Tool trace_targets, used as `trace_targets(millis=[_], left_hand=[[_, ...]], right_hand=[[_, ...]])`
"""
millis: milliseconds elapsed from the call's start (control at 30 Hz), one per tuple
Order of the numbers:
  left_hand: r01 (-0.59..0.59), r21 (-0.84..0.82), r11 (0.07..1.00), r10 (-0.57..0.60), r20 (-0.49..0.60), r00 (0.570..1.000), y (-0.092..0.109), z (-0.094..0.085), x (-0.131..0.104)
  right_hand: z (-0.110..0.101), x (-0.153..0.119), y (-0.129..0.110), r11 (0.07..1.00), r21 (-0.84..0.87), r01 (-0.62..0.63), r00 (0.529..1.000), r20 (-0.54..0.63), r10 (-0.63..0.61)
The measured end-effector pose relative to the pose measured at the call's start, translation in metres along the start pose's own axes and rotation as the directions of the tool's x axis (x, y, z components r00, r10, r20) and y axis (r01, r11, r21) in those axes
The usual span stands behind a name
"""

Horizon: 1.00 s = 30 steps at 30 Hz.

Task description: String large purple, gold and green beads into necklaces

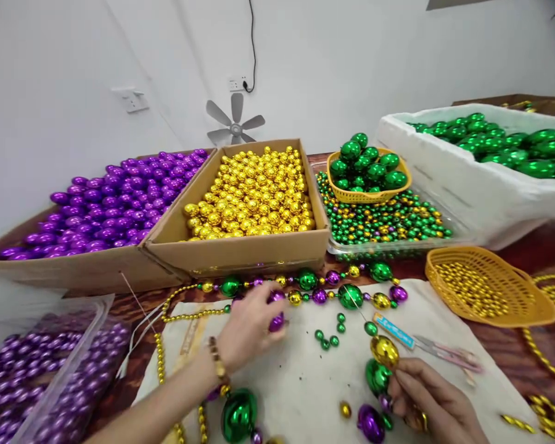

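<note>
My left hand (254, 324), with a beaded bracelet (218, 364) at its wrist, is curled around shiny purple beads (276, 322) above the white cloth. Pinched in my right hand (425, 398) is a bead string, its large gold bead (385, 351) at the fingertips. A green bead (377, 375) sits just below that, and a small green bead (370, 328) just above. A thin needle (357, 305) slants up from the small bead. Behind both hands lies a necklace of green, purple and gold beads (319, 296). Several small loose green beads (324, 344) rest between the hands.
Boxes of purple beads (106, 206) and gold beads (254, 197) stand behind. Further right are a basket of green beads (367, 196), a foam box (453, 179) and a yellow basket (527, 302). Scissors (448, 351) and a blue-labelled cutter (394, 331) lie on the cloth (305, 382).
</note>
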<state>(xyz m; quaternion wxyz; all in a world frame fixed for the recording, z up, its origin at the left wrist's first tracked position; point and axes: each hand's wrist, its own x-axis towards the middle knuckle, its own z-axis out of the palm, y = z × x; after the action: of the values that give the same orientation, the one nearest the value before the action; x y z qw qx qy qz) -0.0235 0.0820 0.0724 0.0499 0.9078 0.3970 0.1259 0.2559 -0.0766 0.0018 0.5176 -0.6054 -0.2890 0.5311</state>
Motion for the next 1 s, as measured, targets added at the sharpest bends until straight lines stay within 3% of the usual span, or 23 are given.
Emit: trace_targets(millis=[67,167,500,600,700,767,867,933,1000], left_hand=[[-0.005,0.031,1.000,0.001,0.126,0.992,0.020,0.048,-0.005],[-0.017,0.050,0.999,0.006,0.199,0.980,0.024,0.078,-0.005],[0.066,0.035,0.997,-0.071,0.143,0.987,0.021,0.076,-0.011],[0.124,0.007,0.992,-0.124,0.031,0.992,0.019,0.069,-0.013],[0.239,-0.231,0.943,-0.268,-0.106,0.957,0.026,0.059,-0.014],[0.320,-0.530,0.785,-0.443,-0.120,0.888,0.038,0.053,-0.013],[0.353,-0.882,0.313,-0.646,0.075,0.760,0.062,0.048,-0.006],[0.310,-0.950,-0.028,-0.635,0.257,0.729,0.075,0.045,0.000],[0.233,-0.923,-0.306,-0.554,0.371,0.745,0.084,0.044,0.008]], right_hand=[[0.000,-0.001,-0.003,1.000,-0.002,0.016,0.999,0.030,-0.016],[-0.003,-0.002,-0.003,0.999,0.029,0.044,0.996,0.071,-0.046],[-0.023,0.000,0.010,0.995,0.054,0.087,0.976,0.194,-0.096],[-0.023,-0.001,0.010,0.993,0.050,0.104,0.972,0.206,-0.112],[-0.022,-0.002,0.010,0.993,0.042,0.110,0.971,0.210,-0.116],[-0.022,-0.002,0.009,0.994,0.033,0.107,0.972,0.206,-0.112],[-0.023,-0.003,0.008,0.993,0.021,0.113,0.972,0.206,-0.115],[-0.023,-0.004,0.008,0.992,0.017,0.124,0.971,0.204,-0.125],[-0.022,-0.005,0.008,0.990,0.008,0.139,0.970,0.200,-0.138]])
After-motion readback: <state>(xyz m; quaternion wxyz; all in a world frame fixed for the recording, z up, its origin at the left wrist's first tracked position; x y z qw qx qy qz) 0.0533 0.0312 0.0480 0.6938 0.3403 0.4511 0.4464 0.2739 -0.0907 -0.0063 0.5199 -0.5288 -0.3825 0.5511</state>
